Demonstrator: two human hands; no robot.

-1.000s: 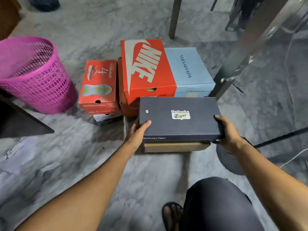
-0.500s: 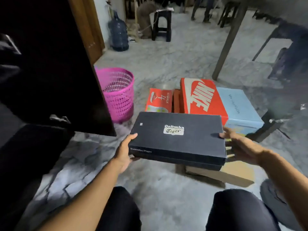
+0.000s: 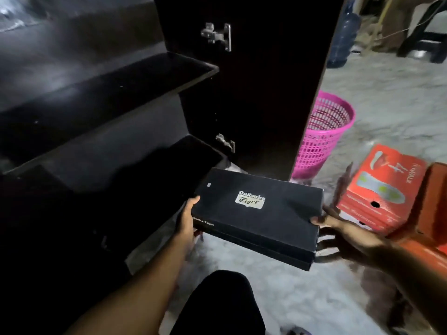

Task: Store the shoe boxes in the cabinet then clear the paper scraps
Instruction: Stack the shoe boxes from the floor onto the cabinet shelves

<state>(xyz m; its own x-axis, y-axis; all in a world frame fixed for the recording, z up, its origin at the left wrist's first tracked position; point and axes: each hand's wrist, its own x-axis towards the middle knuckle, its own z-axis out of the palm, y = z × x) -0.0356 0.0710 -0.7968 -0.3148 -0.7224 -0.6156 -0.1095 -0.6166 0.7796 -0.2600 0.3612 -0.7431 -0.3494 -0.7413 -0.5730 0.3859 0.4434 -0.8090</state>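
Note:
I hold a black Onitsuka Tiger shoe box (image 3: 271,213) flat in the air, just in front of the open dark cabinet (image 3: 101,97). My left hand (image 3: 188,217) grips its left end and my right hand (image 3: 338,228) grips its right end. The box hangs near the front edge of the cabinet's lower shelf (image 3: 193,151). An orange-red shoe box (image 3: 384,189) lies on the floor at the right, with another orange box (image 3: 433,204) beside it, cut off by the frame edge.
The cabinet door (image 3: 254,81) stands open behind the box, hinges showing. A pink mesh waste basket (image 3: 321,131) sits just past the door. A blue water jug (image 3: 343,35) and a dark stool (image 3: 425,32) stand farther back. My knee (image 3: 222,303) is below the box.
I have lifted the black box off the pile and swung it left to the cabinet. My view turned left with it, so the Nike and pale blue boxes have left the frame.

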